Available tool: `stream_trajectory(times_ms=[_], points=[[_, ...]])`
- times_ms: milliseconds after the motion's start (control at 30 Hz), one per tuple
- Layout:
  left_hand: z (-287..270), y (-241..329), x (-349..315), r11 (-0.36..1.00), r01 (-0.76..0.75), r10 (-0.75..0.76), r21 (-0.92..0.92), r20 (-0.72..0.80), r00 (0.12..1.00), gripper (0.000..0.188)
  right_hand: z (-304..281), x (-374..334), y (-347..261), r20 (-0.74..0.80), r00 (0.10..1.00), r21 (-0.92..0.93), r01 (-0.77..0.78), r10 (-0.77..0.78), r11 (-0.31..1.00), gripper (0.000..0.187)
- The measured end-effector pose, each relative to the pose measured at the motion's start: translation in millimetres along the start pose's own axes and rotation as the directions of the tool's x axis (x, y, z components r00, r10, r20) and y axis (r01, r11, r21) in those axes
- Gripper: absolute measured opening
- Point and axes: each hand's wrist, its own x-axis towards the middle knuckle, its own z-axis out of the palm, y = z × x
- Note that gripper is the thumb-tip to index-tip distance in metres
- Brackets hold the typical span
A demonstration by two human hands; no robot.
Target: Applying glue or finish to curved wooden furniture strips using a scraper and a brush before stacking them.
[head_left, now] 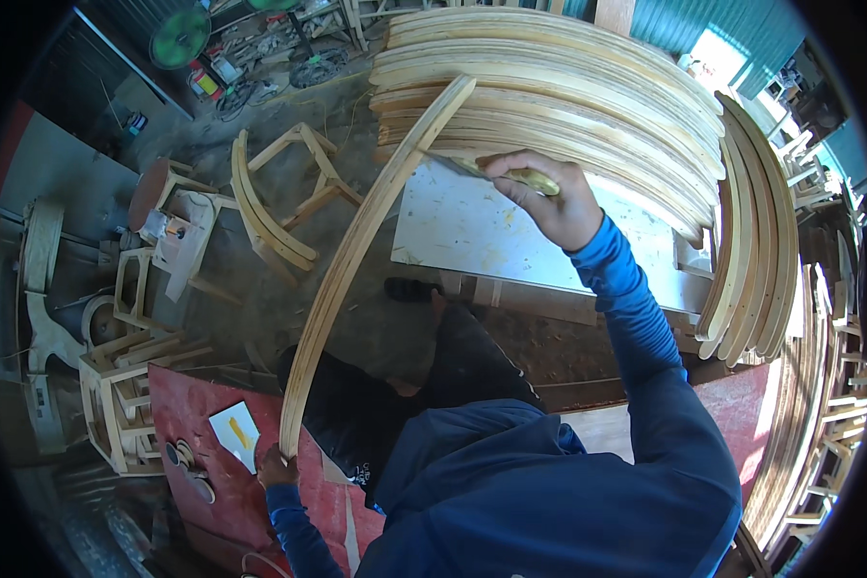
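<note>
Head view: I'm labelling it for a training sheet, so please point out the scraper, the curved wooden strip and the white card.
Scraper (538, 180): head view, on its handle.
Curved wooden strip (345, 262): head view, midway along it.
White card (225, 435): head view, left of its yellow smear.

A teal corrugated wall (665, 21) (white light (716, 55) glaring there) backs a grey floor (279, 110).

Right hand (570, 204): right of upper centre, fingers gripping
Right arm (641, 332): blue-sleeved, extended up-left
Left hand (277, 470): lower left, gripping, partly hidden
Left forearm (299, 530): angled up-left from bottom edge
</note>
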Motion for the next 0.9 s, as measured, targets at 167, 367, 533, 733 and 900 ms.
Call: stream_trajectory(times_ms=[167,367,533,733,900], points=[[0,5,-2,1.0,-0.002,0.002,0.009,0.049,0.999,0.039,-6,5,50,-0.273,0.931,0.303,-0.154,0.241,0.94,0.019],[2,2,-7,1.0,0.001,0.0,-0.011,0.081,0.997,0.037,39,-17,31,-0.306,0.924,0.293,-0.138,0.229,0.946,0.019],[5,9,-12,1.0,-0.008,0.009,0.023,-0.05,0.999,0.041,9,-10,17,-0.158,0.945,0.507,-0.17,0.285,0.845,0.02],[8,-7,-15,0.998,0.057,-0.052,0.028,-0.16,0.986,0.036,-21,40,16,-0.128,0.991,-0.174,0.021,-0.044,0.985,0.02],[11,9,-9,0.997,0.059,-0.052,0.046,-0.149,0.988,0.036,-16,27,-36,0.233,0.971,-0.136,0.084,-0.05,0.987,0.02]])
